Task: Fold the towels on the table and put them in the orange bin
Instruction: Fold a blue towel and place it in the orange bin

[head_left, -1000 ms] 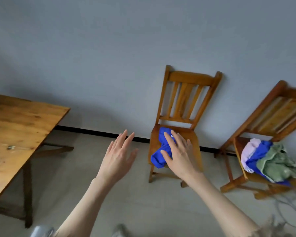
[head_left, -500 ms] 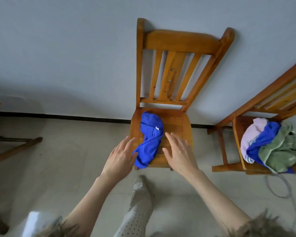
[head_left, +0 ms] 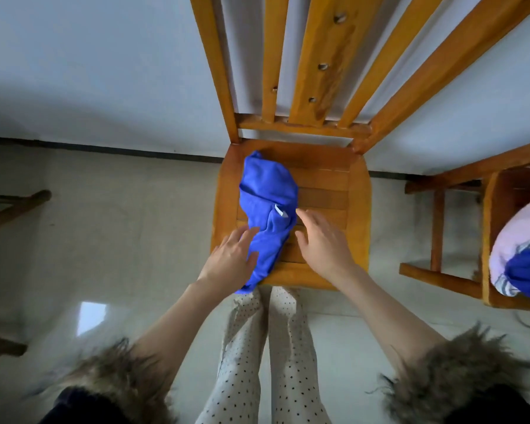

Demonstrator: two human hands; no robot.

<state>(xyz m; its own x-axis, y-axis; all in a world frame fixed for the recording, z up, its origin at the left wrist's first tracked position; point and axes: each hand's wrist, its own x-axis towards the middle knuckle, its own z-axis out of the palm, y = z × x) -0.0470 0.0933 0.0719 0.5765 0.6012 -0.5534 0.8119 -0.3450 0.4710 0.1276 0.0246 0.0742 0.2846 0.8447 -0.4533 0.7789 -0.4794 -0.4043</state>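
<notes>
A crumpled blue towel [head_left: 268,215] lies on the seat of a wooden chair [head_left: 354,215] that stands against the wall. It runs lengthwise down the left half of the seat, from near the back left corner to the front edge, where its lower end hangs just over the edge. A small white tag [head_left: 280,211] shows on its right side, about halfway along.

The left hand [head_left: 231,260] reaches in over the front left corner of the seat, fingers straight and slightly spread; its fingertips touch the left side of the towel's lower half, and nothing is gripped. The right hand [head_left: 323,244] hovers over the front middle of the seat, just to the right of the towel, fingers extended and relaxed, the fingertips close to the cloth near the tag (whether they touch it cannot be told). It holds nothing either.

A second wooden chair [head_left: 488,237] stands to the right, cut off by the frame edge. On its seat sits a heap of cloth: a pale pink towel [head_left: 516,237] on top with another blue towel [head_left: 525,270] beneath it, both only partly in view.

Fur-trimmed sleeves [head_left: 450,370] cover the forearms, and dotted light trousers [head_left: 266,356] stand right at the front edge of the near chair.
</notes>
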